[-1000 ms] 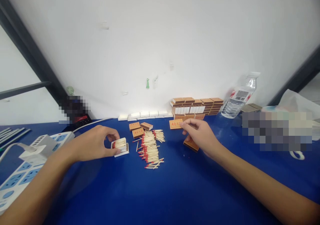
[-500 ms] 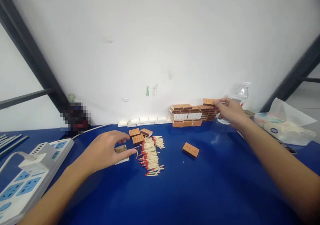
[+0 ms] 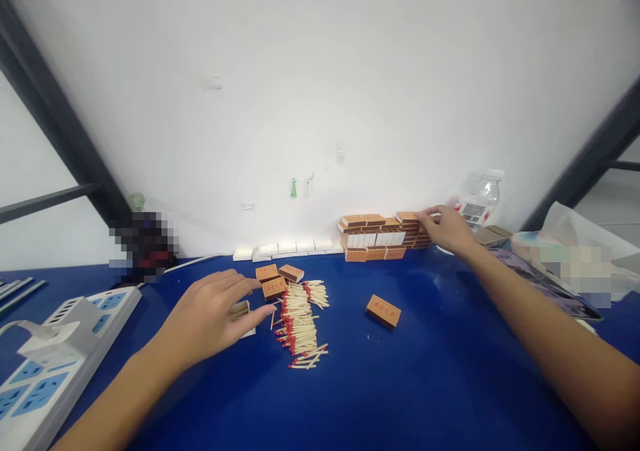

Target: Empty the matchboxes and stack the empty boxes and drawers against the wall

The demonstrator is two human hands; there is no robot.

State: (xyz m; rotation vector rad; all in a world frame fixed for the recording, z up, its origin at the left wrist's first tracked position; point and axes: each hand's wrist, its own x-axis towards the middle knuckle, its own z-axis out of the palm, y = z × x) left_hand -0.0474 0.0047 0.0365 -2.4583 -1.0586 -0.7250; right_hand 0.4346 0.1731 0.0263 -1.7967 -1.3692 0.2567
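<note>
My left hand (image 3: 213,314) hovers over an open matchbox tray (image 3: 239,311), fingers spread and holding nothing; the hand partly hides the tray. Beside its fingertips lie several orange matchboxes (image 3: 274,289) and a pile of loose red-tipped matches (image 3: 299,317). Out at the right, my right hand (image 3: 445,229) has its fingers closed at the edge of a matchbox (image 3: 408,217) on the top right end of a stack of matchboxes (image 3: 376,238). Its fingers cover part of that end. One single matchbox (image 3: 383,311) lies apart on the blue table (image 3: 380,391).
White box pieces (image 3: 287,247) line the foot of the wall. A clear bottle (image 3: 483,201) stands behind my right hand. A magazine-like flat item (image 3: 545,284) and plastic packaging (image 3: 575,237) lie at right. The power strip (image 3: 65,364) with a charger occupies the left.
My right hand has lowered its matchbox from above the stack onto the stack's right end. My left hand stays over the tray, and the view has shifted slightly.
</note>
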